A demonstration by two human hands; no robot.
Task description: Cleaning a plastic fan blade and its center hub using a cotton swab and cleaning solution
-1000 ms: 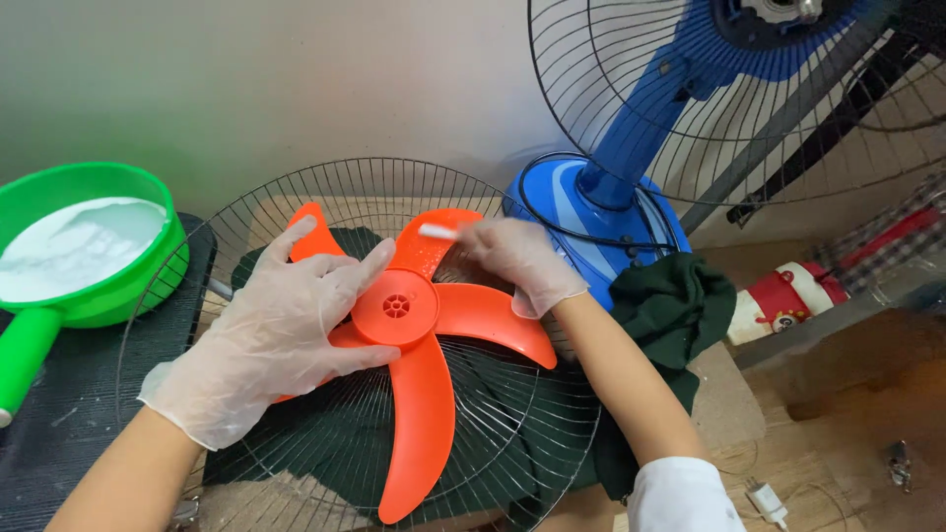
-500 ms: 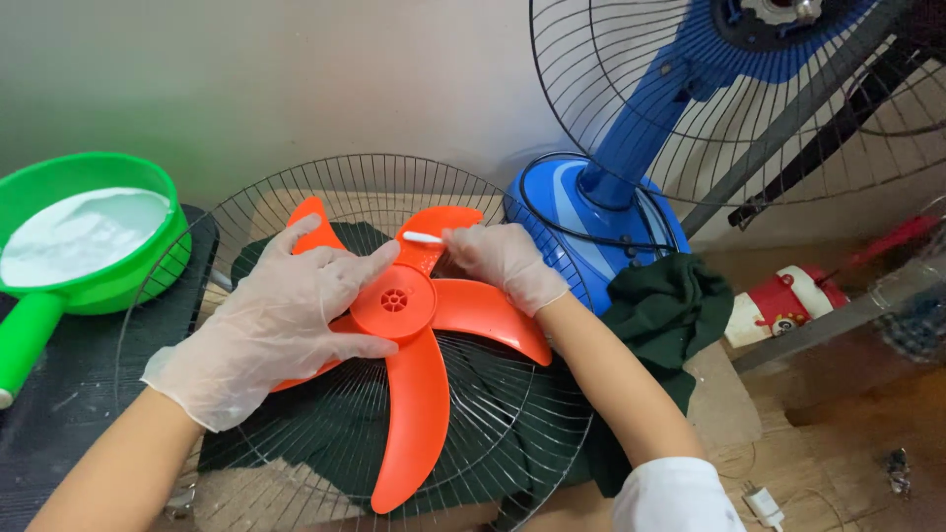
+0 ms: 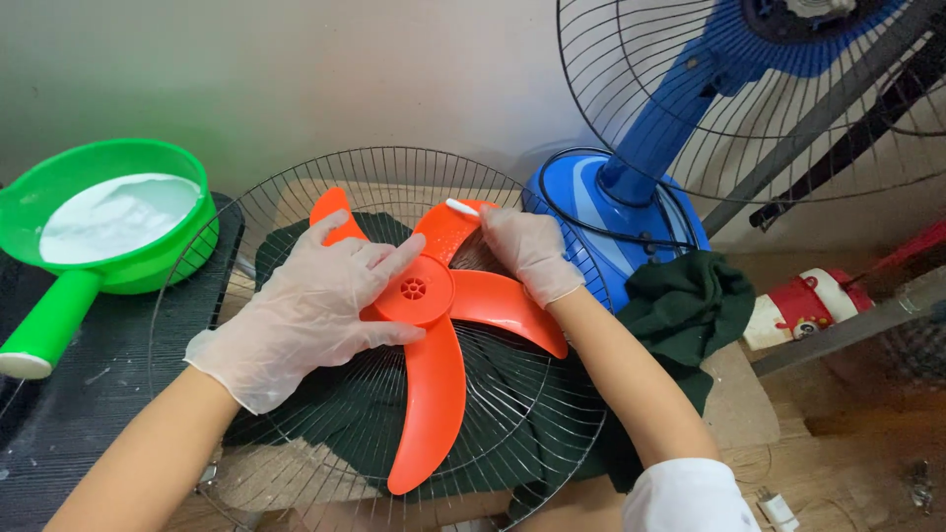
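The green plastic scoop (image 3: 99,232) at 9 o'clock held a pale liquid whose nature could not be determined; its handle end was partly cut off by the frame edge. The left hand (image 3: 305,305), in a thin translucent glove, lay flat with fingers spread on the orange fan blade (image 3: 429,325), covering one glossy vane. The blade rested at centre on a round wire grille (image 3: 512,414), over a dark green cloth (image 3: 680,305) whose lower part was hidden. At 12 o'clock, the right hand (image 3: 527,251), also gloved, pinched a small white object (image 3: 461,207), too small to identify, against a vane tip. At 2 o'clock stood the blue fan base (image 3: 611,222), its caged head cropped.
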